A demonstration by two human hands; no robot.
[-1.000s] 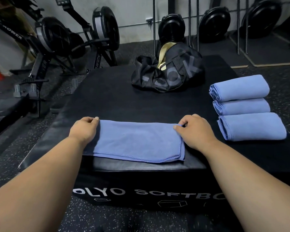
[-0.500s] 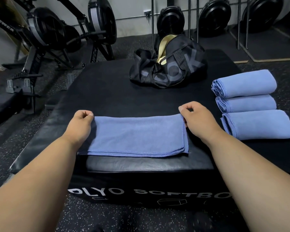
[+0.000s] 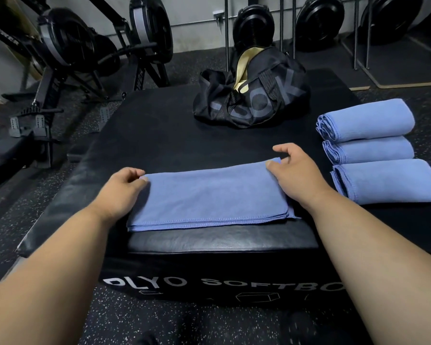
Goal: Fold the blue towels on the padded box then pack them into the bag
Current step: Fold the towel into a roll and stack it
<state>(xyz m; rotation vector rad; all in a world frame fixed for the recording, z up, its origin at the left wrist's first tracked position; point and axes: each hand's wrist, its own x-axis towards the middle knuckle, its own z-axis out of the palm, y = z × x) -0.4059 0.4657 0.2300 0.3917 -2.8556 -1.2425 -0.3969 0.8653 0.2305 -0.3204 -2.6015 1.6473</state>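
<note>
Counting towels: I see four blue microfibre towels; one flat folded towel (image 3: 209, 195), three folded ones (image 3: 373, 150) stacked.
Hands: left hand (image 3: 125, 188) and right hand (image 3: 294, 168) each pinch a far corner of it.
Cut off: box lettering.

Black padded box (image 3: 159, 135), flat folded blue towel (image 3: 209, 195) near front edge, three rolled towels (image 3: 368, 155) right, black bag (image 3: 251, 100) behind
</note>
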